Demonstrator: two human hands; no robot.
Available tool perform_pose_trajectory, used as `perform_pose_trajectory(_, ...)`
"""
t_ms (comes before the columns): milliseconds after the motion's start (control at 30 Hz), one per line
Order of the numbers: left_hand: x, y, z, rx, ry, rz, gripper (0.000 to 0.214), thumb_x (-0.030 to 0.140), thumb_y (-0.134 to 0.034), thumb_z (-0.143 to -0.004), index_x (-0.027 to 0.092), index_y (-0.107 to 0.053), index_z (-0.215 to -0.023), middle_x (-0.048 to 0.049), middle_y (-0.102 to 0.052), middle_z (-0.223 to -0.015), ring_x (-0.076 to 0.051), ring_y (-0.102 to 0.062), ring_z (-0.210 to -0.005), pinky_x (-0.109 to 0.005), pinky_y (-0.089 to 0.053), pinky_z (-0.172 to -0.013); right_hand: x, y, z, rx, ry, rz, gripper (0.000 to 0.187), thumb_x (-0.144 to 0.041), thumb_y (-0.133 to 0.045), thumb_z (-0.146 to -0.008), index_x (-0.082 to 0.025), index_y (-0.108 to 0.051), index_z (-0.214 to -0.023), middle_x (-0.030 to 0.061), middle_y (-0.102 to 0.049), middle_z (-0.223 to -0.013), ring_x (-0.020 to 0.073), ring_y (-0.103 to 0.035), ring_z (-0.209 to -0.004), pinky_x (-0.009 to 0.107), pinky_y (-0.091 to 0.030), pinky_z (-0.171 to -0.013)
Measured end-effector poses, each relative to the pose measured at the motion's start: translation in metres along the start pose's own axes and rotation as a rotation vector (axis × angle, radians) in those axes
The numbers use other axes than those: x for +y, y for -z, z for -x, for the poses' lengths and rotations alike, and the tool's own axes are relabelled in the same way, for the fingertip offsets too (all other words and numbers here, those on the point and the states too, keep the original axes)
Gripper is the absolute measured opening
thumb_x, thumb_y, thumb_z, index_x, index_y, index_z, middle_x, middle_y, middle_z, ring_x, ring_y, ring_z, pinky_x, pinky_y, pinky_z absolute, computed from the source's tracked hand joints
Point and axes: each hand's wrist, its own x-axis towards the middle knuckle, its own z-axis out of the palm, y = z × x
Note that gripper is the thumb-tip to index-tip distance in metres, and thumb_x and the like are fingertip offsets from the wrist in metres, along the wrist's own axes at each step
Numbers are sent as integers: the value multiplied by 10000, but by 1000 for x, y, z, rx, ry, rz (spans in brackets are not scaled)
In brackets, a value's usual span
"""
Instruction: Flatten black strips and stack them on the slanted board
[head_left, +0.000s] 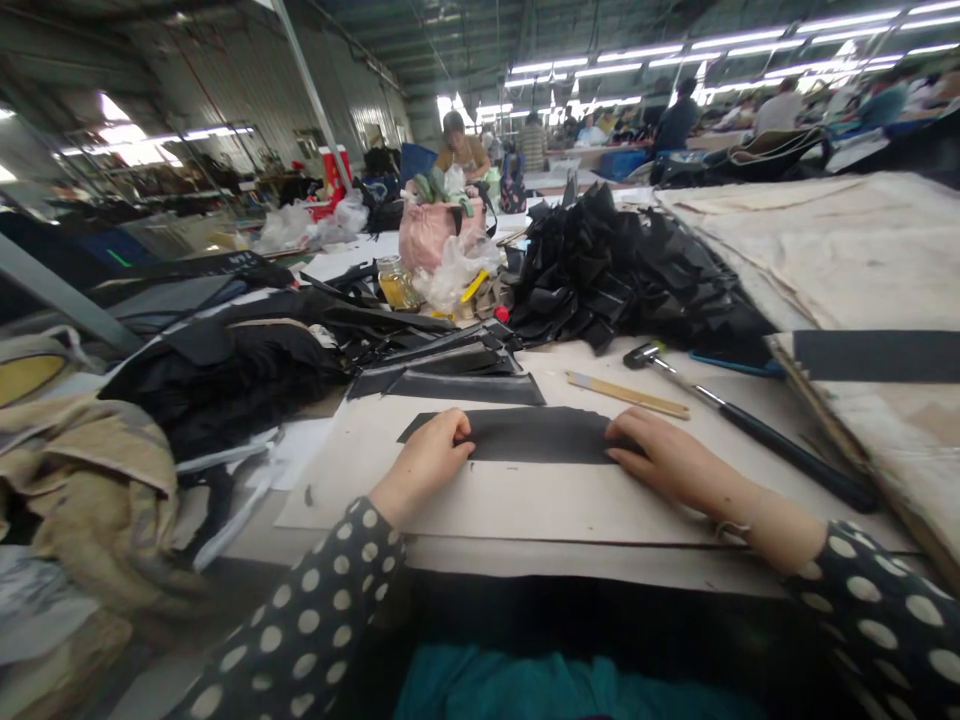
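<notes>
A long black strip of material (pixel 536 436) lies flat on a pale board (pixel 525 500) in front of me. My left hand (pixel 429 460) rests on the strip's left end with its fingers curled and pressed on the edge. My right hand (pixel 667 458) lies on the right end, fingers pressed down together on it. Just behind the strip lies a stack of similar black cut pieces (pixel 457 375).
A hammer (pixel 742 425) and a wooden ruler (pixel 626 394) lie to the right. A heap of folded black pieces (pixel 622 270) sits behind. Black fabric (pixel 225 370) piles at the left, a glass jar (pixel 395 283) and pink bag (pixel 427 232) further back. Other people work at far tables.
</notes>
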Motion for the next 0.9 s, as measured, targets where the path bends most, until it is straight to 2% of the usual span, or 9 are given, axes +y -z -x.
perform_pose_trajectory(100, 1, 0, 3, -8, 35, 41, 258, 218, -529, -707, 220, -478, -960, 41, -499, -679, -135, -497, -634, -247, -350, -565, 1, -2, 0, 43, 19, 12, 304, -282, -466, -802, -186, -514, -1087, 93, -529, -1073, 215, -496, -999, 360, -393, -902)
perform_pose_trajectory(167, 1, 2, 7, 10, -28, 62, 186, 230, -509, -731, 212, -516, -916, 27, -512, -699, -135, -502, -652, -248, -366, -582, 2, -3, -1, 55, 37, 33, 374, -272, -461, -802, -186, -478, -1165, 102, -504, -1146, 227, -471, -1053, 374, -372, -931)
perform_pose_trajectory(233, 1, 4, 13, 53, -135, 87, 79, 236, -490, -757, 200, -553, -788, 2, -537, -750, -141, -512, -719, -256, -390, -646, 1, -3, -1, 65, 57, 63, 392, -255, -459, -799, -190, -470, -1186, 108, -483, -1192, 238, -457, -1077, 390, -373, -922)
perform_pose_trajectory(333, 0, 6, 23, 121, -225, 140, 105, 239, -481, -779, 194, -571, -749, -20, -572, -815, -153, -521, -822, -269, -399, -756, -2, 0, 0, 77, 91, 122, 287, -235, -461, -797, -191, -540, -1069, 108, -504, -1162, 247, -474, -1041, 403, -385, -874)
perform_pose_trajectory(467, -4, 2, 27, 91, -75, 187, 164, 309, -458, -796, 200, -578, -814, -17, -607, -835, -168, -543, -821, -268, -408, -744, -4, 4, 2, 62, 79, 162, 150, -270, -477, -801, -182, -577, -869, 82, -590, -888, 227, -526, -862, 367, -395, -777)
perform_pose_trajectory(600, -11, -3, 20, 78, 101, 241, 236, 359, -433, -795, 197, -585, -876, -14, -629, -868, -176, -562, -832, -268, -409, -739, 1, 7, 3, 19, -108, -3, 240, -392, -446, -818, -191, -578, -812, 48, -610, -779, 189, -552, -741, 304, -412, -676)
perform_pose_trajectory(700, -14, -7, 15, 69, 143, 263, 251, 345, -464, -763, 187, -566, -929, 1, -616, -750, -158, -567, -720, -262, -414, -666, 4, 8, 1, -43, -256, -100, 330, -455, -387, -828, -202, -571, -723, 23, -606, -685, 171, -555, -660, 279, -405, -592)
perform_pose_trajectory(800, -15, -9, 14, 72, 155, 249, 272, 328, -495, -734, 185, -530, -963, 28, -575, -645, -139, -543, -625, -250, -398, -597, 3, 9, -1, -66, -312, -57, 326, -465, -402, -808, -208, -569, -695, 21, -601, -647, 178, -555, -634, 283, -395, -552)
perform_pose_trajectory(900, -14, -9, 15, 80, 170, 222, 250, 311, -507, -726, 189, -515, -945, 36, -563, -634, -132, -536, -620, -242, -388, -590, 1, 7, -2, -57, -331, -5, 311, -476, -422, -790, -215, -573, -710, 21, -603, -645, 181, -556, -612, 287, -390, -531)
